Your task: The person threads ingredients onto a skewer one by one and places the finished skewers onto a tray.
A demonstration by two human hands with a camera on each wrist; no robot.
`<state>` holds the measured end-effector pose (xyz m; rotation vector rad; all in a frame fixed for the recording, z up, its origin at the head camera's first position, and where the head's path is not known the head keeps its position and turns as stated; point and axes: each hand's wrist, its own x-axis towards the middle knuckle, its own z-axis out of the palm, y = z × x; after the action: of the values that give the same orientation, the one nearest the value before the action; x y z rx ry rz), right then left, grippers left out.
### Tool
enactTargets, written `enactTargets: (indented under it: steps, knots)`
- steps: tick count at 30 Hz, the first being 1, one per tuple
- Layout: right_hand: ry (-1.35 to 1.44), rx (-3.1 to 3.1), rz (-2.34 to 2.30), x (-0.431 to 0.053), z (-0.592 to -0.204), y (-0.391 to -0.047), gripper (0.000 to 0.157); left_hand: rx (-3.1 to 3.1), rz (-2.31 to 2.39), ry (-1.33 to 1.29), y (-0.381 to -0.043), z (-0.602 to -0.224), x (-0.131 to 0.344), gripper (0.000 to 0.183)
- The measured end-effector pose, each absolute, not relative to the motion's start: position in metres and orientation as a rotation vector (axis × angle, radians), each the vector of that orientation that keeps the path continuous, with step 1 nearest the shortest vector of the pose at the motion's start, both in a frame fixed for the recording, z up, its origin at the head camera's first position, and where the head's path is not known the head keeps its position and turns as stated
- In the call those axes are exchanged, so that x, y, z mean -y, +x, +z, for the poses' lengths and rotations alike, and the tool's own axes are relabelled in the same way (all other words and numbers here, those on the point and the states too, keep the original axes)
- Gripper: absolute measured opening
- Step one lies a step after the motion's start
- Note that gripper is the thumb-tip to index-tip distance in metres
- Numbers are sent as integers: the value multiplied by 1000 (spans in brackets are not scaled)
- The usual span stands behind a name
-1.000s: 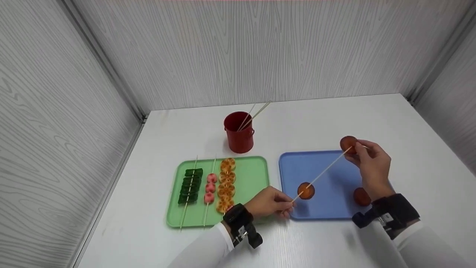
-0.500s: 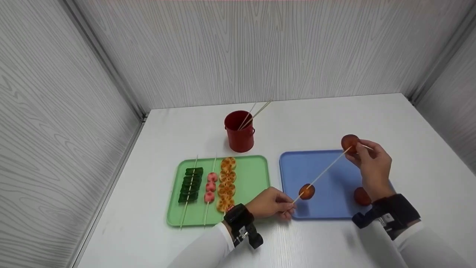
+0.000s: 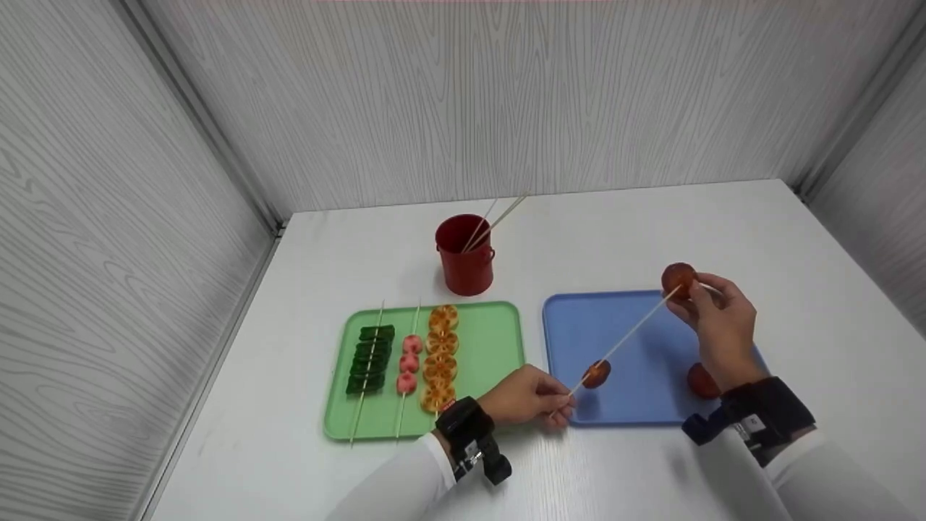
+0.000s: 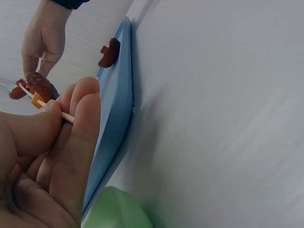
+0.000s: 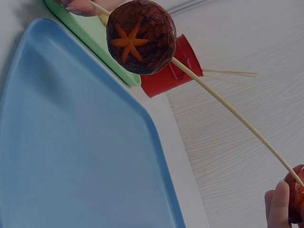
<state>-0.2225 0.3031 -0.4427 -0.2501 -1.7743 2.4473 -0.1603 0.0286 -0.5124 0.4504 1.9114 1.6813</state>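
Both hands raised, fingers pinched: L hand low, R hand higher.

Bright, even overhead light, soft shadows; both wrist views dimmer, close-ups blurred.

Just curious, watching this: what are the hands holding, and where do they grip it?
The left hand pinches the skewer at its lower end, near a threaded mushroom. The right hand holds another mushroom at the skewer's tip.
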Motion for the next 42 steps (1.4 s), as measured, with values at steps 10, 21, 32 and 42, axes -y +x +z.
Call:
enactTargets:
  steps: [10, 21, 32, 42]
  knots:
    - [-164, 1851, 2343, -300, -448, -223, 26, -1915, 1694, 458, -164, -512, -29, 16]
    - [-150, 2018, 2205, -293, -454, -220, 29, -1958, 1727, 422, -165, -510, -29, 15]
    - [-32, 2138, 2119, -278, -465, -212, 36, -1968, 1734, 418, -168, -510, -33, 17]
    - [0, 2173, 2185, -264, -475, -201, 38, -1954, 1762, 370, -169, -506, -33, 18]
